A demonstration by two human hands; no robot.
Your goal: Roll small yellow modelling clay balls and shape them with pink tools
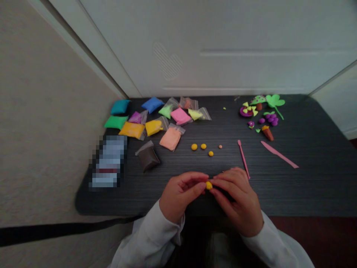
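Between the fingertips of both hands is a small yellow clay ball (pixel 209 185) with tiny dark specks on it. My left hand (pixel 184 193) pinches it from the left with thumb and fingers. From the right, the fingertips of my right hand (pixel 237 197) close on the same ball. Just beyond the hands lie three yellow clay balls (pixel 194 147) and a tiny peach-coloured ball (pixel 220 146). A thin pink modelling tool (pixel 243 158) rests by the right hand's knuckles, and a pink plastic knife (pixel 279 154) lies farther right.
Several bags of coloured clay, among them an orange bag (pixel 132 130) and a dark brown bag (pixel 148 157), lie at the left of the dark table (pixel 315 193). Finished clay figures, such as a green flower (pixel 275 101) and purple grapes (pixel 272 119), stand back right. A pixelated rectangle (pixel 108 160) is at left.
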